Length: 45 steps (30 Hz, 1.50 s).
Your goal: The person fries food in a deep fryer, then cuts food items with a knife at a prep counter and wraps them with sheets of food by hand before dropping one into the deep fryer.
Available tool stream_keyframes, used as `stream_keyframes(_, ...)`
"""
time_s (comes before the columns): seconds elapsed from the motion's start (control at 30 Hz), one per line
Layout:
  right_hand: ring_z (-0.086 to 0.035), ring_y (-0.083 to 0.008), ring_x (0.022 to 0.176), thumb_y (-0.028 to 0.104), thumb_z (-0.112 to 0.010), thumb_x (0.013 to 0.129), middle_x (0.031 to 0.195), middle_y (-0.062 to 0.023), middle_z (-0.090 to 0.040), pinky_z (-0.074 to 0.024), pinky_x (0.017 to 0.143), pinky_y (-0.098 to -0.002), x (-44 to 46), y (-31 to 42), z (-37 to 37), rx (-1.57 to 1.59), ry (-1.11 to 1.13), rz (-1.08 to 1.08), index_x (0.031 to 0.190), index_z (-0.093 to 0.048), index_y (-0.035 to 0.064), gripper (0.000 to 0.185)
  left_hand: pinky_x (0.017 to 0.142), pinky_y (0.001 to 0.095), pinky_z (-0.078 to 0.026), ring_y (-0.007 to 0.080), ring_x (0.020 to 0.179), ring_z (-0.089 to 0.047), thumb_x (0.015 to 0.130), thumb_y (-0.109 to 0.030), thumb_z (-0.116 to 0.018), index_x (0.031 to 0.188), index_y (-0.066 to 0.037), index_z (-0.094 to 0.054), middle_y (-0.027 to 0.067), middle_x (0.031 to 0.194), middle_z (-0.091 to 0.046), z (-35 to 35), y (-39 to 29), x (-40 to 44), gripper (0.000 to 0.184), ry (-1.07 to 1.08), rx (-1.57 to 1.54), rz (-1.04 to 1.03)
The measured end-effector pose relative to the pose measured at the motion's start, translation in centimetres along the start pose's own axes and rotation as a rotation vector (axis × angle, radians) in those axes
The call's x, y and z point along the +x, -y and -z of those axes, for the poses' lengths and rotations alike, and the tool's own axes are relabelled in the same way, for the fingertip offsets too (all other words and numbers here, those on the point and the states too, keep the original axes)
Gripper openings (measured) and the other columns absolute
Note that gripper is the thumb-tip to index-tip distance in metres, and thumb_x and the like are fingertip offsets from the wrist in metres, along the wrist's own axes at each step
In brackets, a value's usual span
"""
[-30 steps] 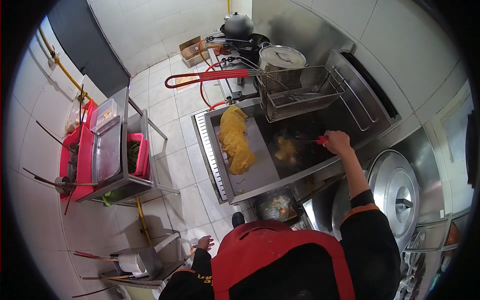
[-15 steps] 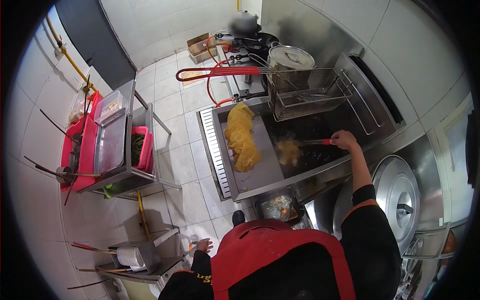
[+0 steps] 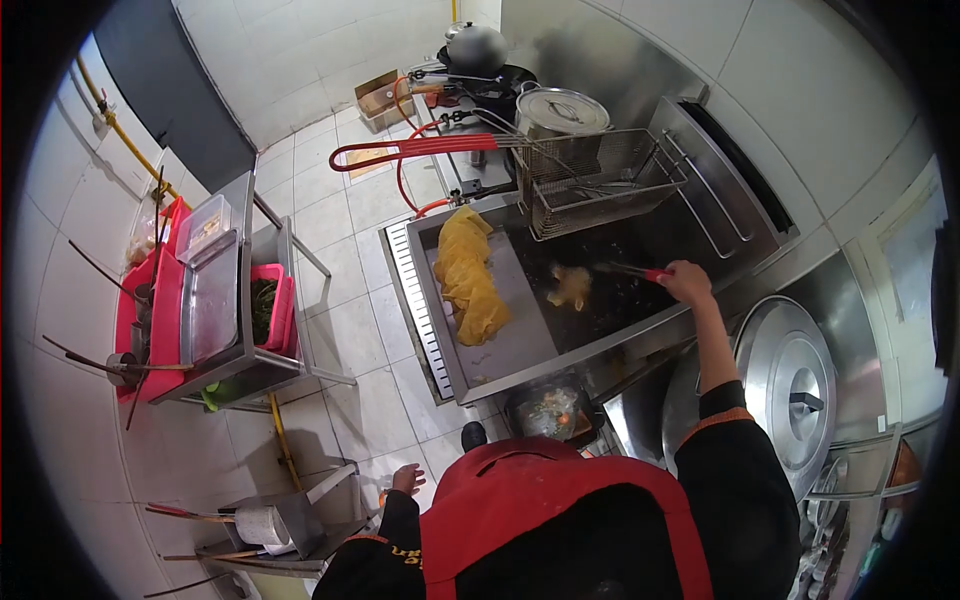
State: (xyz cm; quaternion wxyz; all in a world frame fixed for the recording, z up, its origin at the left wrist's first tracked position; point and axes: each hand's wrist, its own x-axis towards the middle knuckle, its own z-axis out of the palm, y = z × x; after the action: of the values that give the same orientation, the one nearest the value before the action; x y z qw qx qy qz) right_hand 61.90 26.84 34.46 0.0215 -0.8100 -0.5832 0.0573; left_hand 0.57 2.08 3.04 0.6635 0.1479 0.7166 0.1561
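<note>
My right hand (image 3: 686,282) is closed around the red handle of metal tongs (image 3: 632,270), which reach over the dark oil of the fryer (image 3: 620,310). Just left of the tongs' tips a golden piece of food (image 3: 570,287) floats in the oil, apart from them as far as I can see. Overlapping yellow fried sheets (image 3: 468,278) lie in a row on the grey metal tray part at the fryer's left. Low beside my red apron, my left hand (image 3: 407,479) hangs with its fingers apart and holds nothing.
A wire basket (image 3: 600,190) with a long red handle rests across the fryer's back. Behind it stands a lidded pot (image 3: 562,112). A large round lid (image 3: 790,390) is at the right. Left, a metal rack holds pink bins (image 3: 270,310) and a tray (image 3: 211,300).
My right hand and the tongs have shifted slightly, and a gap now shows between the tongs' tips and the golden piece. The view swung right and back. The left hand still hangs low.
</note>
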Motion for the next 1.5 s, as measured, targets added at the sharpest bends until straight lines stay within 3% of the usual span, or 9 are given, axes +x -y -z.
stream_keyframes(0.13,-0.059,-0.0310,0.090,0.037,-0.064,0.071,0.094,-0.0127,-0.063,-0.0470,0.079,-0.0402,0.1,3.1,-1.2,-0.073,0.060,0.020,0.095,-0.065,0.0135,0.034,0.068,0.0435,-0.038,0.0235,0.081,-0.060,0.084,-0.035,-0.045,0.113,-0.018,-0.051,0.0067,0.107,-0.059,0.2,0.7,0.8,0.034,0.007,-0.019,-0.022)
stream_keyframes(0.37,-0.061,-0.0310,0.085,0.034,-0.065,0.070,0.086,-0.0120,-0.064,-0.0483,0.074,-0.0407,1.8,2.6,-3.6,-0.076,0.063,0.041,0.087,-0.068,0.0143,0.026,0.068,0.0441,-0.039,0.0237,0.082,-0.061,0.088,-0.029,-0.036,0.118,-0.018,-0.047,0.0073,0.111,-0.058,1.4,3.4,1.7,0.034,0.005,-0.054,-0.025)
stream_keyframes(0.57,-0.061,-0.0317,0.081,0.033,-0.063,0.070,0.083,-0.0128,-0.064,-0.0481,0.072,-0.0403,0.9,0.7,-0.4,0.019,0.050,-0.070,0.084,-0.069,0.0138,0.025,0.055,0.0396,-0.040,0.0231,0.084,-0.061,0.088,-0.024,-0.029,0.122,-0.017,-0.044,0.0068,0.111,-0.058,2.2,6.1,2.2,0.037,0.034,-0.048,0.079)
stream_keyframes(0.8,-0.061,-0.0314,0.082,0.033,-0.062,0.071,0.085,-0.0147,-0.064,-0.0485,0.072,-0.0403,-0.6,-0.3,0.1,0.011,-0.010,-0.154,0.084,-0.068,0.0102,0.026,0.056,0.0397,-0.038,0.0219,0.082,-0.061,0.088,-0.027,-0.033,0.118,-0.017,-0.048,0.0058,0.109,-0.059,1.1,3.9,1.7,0.035,0.018,0.037,0.061)
stream_keyframes(1.0,-0.061,-0.0326,0.088,0.026,-0.061,0.072,0.091,-0.0195,-0.063,-0.0493,0.076,-0.0384,-1.4,1.0,0.8,-0.130,0.006,-0.272,0.088,-0.066,0.0032,0.028,0.068,0.0423,-0.038,0.0196,0.079,-0.060,0.086,-0.035,-0.040,0.113,-0.020,-0.051,0.0042,0.104,-0.060,-0.4,0.0,0.3,0.033,-0.021,-0.019,0.008)
stream_keyframes(1.13,-0.061,-0.0325,0.089,0.026,-0.061,0.073,0.092,-0.0194,-0.063,-0.0494,0.076,-0.0383,-1.8,2.0,2.5,-0.203,0.034,-0.288,0.089,-0.065,0.0023,0.029,0.069,0.0418,-0.037,0.0199,0.079,-0.059,0.085,-0.035,-0.044,0.113,-0.019,-0.051,0.0047,0.105,-0.059,-0.6,-0.2,-0.1,0.033,-0.019,-0.007,0.009)
stream_keyframes(1.37,-0.060,-0.0323,0.092,0.033,-0.062,0.075,0.096,-0.0189,-0.062,-0.0489,0.077,-0.0392,-1.2,3.2,1.4,-0.075,-0.039,-0.267,0.092,-0.063,0.0014,0.036,0.051,0.0368,-0.038,0.0212,0.082,-0.061,0.086,-0.031,-0.037,0.118,-0.017,-0.047,0.0075,0.109,-0.058,1.6,5.0,2.9,0.036,0.033,0.096,0.046)
stream_keyframes(1.5,-0.060,-0.0330,0.093,0.032,-0.062,0.074,0.097,-0.0199,-0.062,-0.0488,0.078,-0.0391,-0.1,2.8,-0.4,-0.062,0.031,-0.308,0.093,-0.062,0.0004,0.038,0.056,0.0381,-0.038,0.0211,0.080,-0.061,0.086,-0.032,-0.037,0.118,-0.017,-0.046,0.0067,0.108,-0.058,1.9,4.4,2.3,0.036,0.043,-0.020,0.091)
